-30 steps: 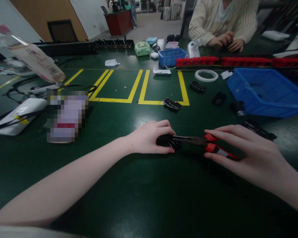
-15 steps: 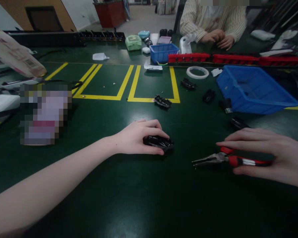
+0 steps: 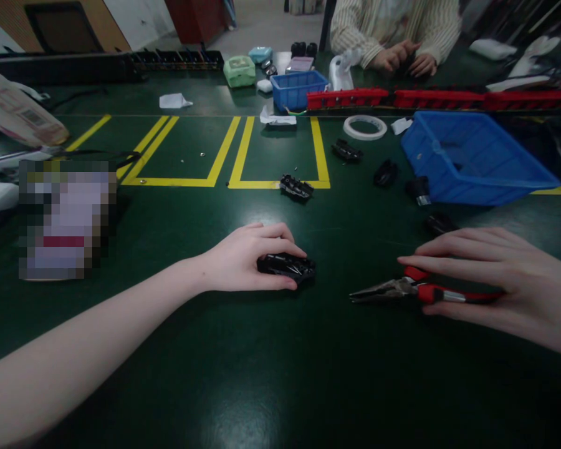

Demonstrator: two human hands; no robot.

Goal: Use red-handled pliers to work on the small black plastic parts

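Gripping ridged black plastic part (image 3: 286, 266) (glossy); red-handled pliers (image 3: 421, 291) apart.

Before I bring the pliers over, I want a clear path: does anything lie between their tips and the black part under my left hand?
Nothing visible does. The pliers in the right hand point toward the black part under the left hand, with only bare green table between. Other black pieces lie farther back.

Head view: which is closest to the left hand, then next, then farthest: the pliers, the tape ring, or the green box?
1. pliers, just right of the left hand.
2. tape ring, back right.
3. green box, far side.
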